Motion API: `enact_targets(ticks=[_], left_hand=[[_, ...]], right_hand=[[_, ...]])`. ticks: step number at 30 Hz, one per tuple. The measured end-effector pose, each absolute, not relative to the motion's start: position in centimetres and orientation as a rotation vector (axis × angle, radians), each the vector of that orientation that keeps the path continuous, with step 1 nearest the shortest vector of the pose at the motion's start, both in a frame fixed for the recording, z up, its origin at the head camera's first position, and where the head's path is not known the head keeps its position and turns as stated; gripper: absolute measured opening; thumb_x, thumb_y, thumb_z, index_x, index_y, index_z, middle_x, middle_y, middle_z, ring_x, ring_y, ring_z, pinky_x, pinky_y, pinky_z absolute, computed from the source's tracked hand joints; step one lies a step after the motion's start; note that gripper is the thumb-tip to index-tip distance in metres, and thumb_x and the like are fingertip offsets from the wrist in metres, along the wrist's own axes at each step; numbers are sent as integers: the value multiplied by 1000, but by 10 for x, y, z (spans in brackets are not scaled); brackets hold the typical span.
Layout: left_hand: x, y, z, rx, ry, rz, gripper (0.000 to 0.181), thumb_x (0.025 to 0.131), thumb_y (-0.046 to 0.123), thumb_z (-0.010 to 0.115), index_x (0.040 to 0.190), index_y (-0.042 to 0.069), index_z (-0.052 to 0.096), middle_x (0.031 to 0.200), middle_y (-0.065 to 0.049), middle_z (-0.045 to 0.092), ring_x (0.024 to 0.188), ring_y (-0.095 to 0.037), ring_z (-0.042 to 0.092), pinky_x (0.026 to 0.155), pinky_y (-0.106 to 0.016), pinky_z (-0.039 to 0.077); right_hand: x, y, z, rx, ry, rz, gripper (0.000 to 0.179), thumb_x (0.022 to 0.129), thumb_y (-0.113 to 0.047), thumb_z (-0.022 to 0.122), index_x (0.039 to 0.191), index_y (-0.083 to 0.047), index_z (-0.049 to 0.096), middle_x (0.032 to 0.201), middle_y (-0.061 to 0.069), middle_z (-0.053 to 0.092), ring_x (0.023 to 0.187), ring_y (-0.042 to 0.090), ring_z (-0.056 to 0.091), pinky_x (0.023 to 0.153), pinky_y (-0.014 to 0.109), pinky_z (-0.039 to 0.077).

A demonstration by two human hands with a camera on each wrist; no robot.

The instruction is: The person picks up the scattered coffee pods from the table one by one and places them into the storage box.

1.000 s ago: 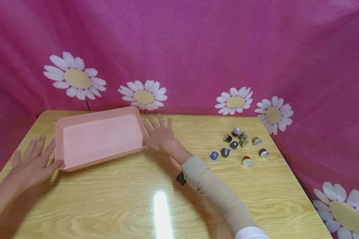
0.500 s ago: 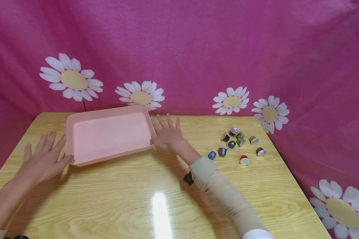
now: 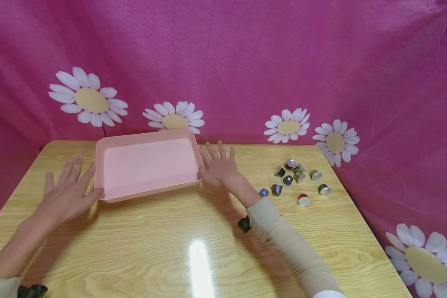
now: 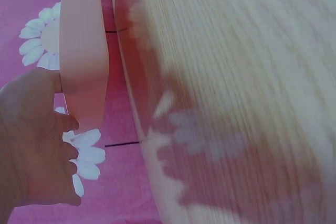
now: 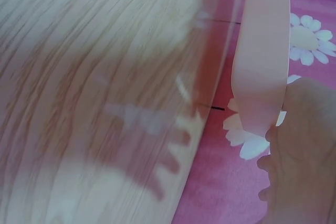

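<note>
A shallow pink rectangular tray (image 3: 149, 163) spans the space between my two hands in the head view, held off the wooden table. My left hand (image 3: 68, 192) holds its left end near the front corner, thumb at the rim and the other fingers spread. At the right end, my right hand (image 3: 221, 169) holds the tray in the same way. Both wrist views show the tray's outer wall (image 4: 84, 30) beside each hand, with the thumb tips partly hidden behind the rim. Nothing lies on the visible inside of the tray.
Several coffee capsules (image 3: 299, 177) lie scattered on the right of the wooden table (image 3: 145, 248); a red one (image 3: 304, 200) sits nearest the front. A dark object (image 3: 244, 224) shows beside my right sleeve. Behind the table hangs a magenta daisy-print cloth (image 3: 231, 74).
Both hands have carried the tray to the right and slightly back, keeping hold of its ends. My right forearm now partly covers the blue capsule. The other capsules have stayed put.
</note>
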State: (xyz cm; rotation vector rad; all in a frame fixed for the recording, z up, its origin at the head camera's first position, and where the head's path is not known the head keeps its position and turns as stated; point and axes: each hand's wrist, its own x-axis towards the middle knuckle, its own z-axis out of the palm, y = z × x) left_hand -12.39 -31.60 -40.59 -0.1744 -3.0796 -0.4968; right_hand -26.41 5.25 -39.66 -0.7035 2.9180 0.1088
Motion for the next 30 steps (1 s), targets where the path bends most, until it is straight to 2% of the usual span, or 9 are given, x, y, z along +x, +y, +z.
enact_targets(ticks=[15, 23, 30], left_hand=[[-140, -289, -400, -206, -3112, -512, 76, 102, 45, 44, 156, -3, 19, 156, -39, 0, 145, -51, -11, 101, -76, -13], [-147, -274, -401, -229, -3110, -525, 75, 101, 43, 45, 158, 2, 19, 156, -40, 2, 145, -52, -9, 101, -76, -14], [-155, -261, -400, -246, -3119, -521, 75, 101, 42, 46, 157, 1, 19, 156, -39, 2, 144, -53, -10, 101, -77, -14]], right_hand=[[-265, 83, -393, -682, 2938, 81, 63, 105, -47, 23, 162, -26, 8, 167, 3, 7, 151, 37, -3, 114, 64, -2], [-264, 101, -394, -659, 2944, 78, 63, 104, -48, 24, 162, -26, 9, 167, 4, 7, 151, 38, -2, 113, 65, -1], [-264, 116, -396, -628, 2951, 62, 63, 105, -49, 22, 162, -27, 9, 167, 2, 7, 151, 37, -5, 113, 66, -3]])
